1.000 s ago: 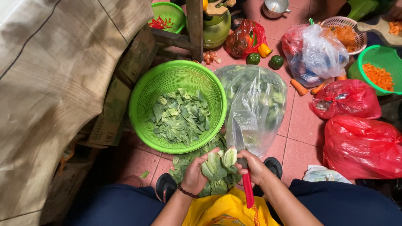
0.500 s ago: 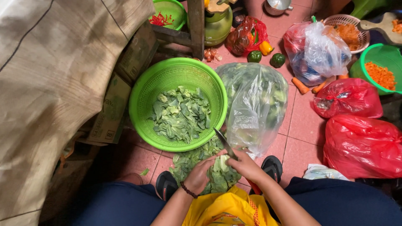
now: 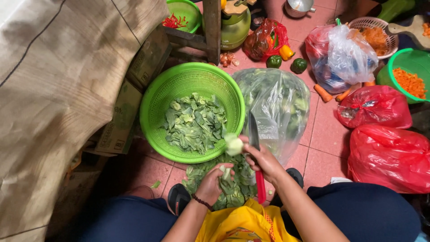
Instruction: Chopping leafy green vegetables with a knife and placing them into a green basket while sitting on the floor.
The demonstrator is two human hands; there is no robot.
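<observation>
The right hand (image 3: 264,161) is gripping a red-handled knife (image 3: 255,152), fingers closed around it, blade pointing up toward a pale cut stem piece (image 3: 234,144) — seemingly touching it. The left hand (image 3: 214,181) is clutching a bunch of leafy greens (image 3: 233,186) above the floor, just beside the green basket (image 3: 154,105) of cut leaves.

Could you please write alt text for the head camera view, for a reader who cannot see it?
A seated person's right hand holds a red-handled knife and a cut stem end; the left hand grips leafy greens. Ahead, a green basket holds cut leaves.
</observation>
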